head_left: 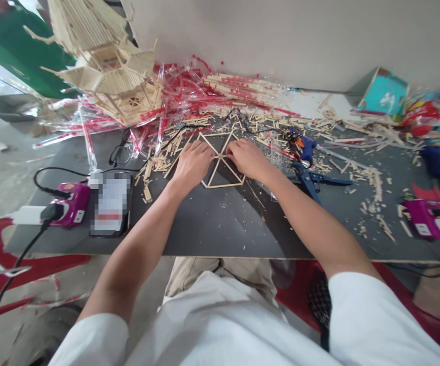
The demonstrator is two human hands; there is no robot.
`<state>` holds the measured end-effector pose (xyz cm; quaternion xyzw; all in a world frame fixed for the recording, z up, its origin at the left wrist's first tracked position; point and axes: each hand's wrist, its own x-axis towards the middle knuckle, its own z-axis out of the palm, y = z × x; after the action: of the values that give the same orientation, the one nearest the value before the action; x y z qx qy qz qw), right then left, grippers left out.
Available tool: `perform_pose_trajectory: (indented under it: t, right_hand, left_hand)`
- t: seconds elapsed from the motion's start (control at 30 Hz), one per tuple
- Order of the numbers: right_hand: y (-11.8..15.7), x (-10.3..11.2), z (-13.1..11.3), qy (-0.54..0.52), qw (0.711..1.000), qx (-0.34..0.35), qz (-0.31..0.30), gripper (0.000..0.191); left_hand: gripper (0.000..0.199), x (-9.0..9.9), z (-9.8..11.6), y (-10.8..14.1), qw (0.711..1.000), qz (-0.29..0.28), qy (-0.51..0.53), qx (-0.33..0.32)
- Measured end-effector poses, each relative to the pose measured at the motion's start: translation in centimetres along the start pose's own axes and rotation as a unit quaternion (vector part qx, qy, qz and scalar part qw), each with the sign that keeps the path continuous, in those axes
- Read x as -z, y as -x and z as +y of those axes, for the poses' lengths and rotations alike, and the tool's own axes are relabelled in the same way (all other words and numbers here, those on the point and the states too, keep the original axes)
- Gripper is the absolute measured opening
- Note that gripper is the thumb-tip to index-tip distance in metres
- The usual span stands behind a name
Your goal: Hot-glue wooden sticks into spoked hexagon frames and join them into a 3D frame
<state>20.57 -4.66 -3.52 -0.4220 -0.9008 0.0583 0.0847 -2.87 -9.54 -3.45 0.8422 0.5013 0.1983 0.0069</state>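
Observation:
A six-sided frame of thin wooden sticks (225, 186), with spokes meeting at its middle, lies on the dark table. My left hand (194, 161) covers its left side, fingers curled down onto the sticks near the hub. On the opposite side, my right hand (247, 158) pinches at the frame close to the centre, thumb and fingers together. Both sets of fingertips partly hide the spokes they touch. Cut stick pieces (162, 161) are scattered left of my left hand. Blue-handled cutters (311, 180) and a blue glue gun (306, 147) lie right of my right hand.
A wooden-stick pagoda model (119, 84) stands at the back left, beside red-and-clear plastic wrappers (182, 84) and bundled sticks (239, 89). A phone (111, 206) and purple power strip (75, 195) sit left, with trailing cables. Another purple power strip (429, 218) is at right.

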Motion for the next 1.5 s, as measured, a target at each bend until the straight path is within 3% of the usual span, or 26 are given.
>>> perform_pose_trajectory:
  t: [0.57, 0.8, 0.87, 0.97, 1.07, 1.13, 1.23, 1.33, 1.5]
  right_hand:
    - [0.4, 1.7, -0.7, -0.009, 1.000, 0.010, 0.003, 0.021]
    - [0.5, 1.8, -0.8, -0.068, 0.998, 0.010, 0.007, 0.016]
    - [0.6, 2.1, -0.4, -0.109, 0.994, 0.000, 0.018, 0.014]
    - [1.0, 2.6, 1.2, -0.154, 0.984, -0.035, 0.085, 0.012]
    - [2.3, 2.8, 3.3, -0.170, 0.965, -0.116, 0.160, 0.011]
    - [3.5, 2.5, 4.2, -0.180, 0.950, -0.186, 0.173, 0.004]
    - [5.1, 1.6, 4.1, -0.246, 0.923, -0.277, 0.106, 0.014]
    - [5.6, 0.9, 2.4, -0.365, 0.869, -0.335, 0.014, 0.024]
    - [4.6, 1.4, -0.3, -0.491, 0.784, -0.378, 0.010, 0.039]
  left_hand:
    - [0.023, 2.3, 1.4, 0.5, 1.000, 0.006, -0.022, -0.002]
    - [0.022, 1.6, 1.3, 0.9, 0.999, 0.013, -0.048, -0.004]
    - [0.022, 1.1, 1.1, 0.9, 0.999, 0.015, -0.051, -0.001]
    - [0.022, 0.9, 0.9, 0.9, 0.998, 0.011, -0.057, -0.006]
    - [0.021, 1.0, 0.9, 0.8, 0.998, -0.002, -0.057, -0.009]
    - [0.021, 1.1, 0.9, 0.8, 0.999, -0.005, -0.053, -0.003]
    - [0.022, 1.2, 1.0, 0.9, 0.999, 0.007, -0.038, 0.013]
    - [0.023, 1.2, 1.2, 1.0, 0.999, 0.025, -0.023, 0.021]
    - [0.026, 1.2, 1.0, 1.1, 0.999, 0.028, -0.024, 0.021]
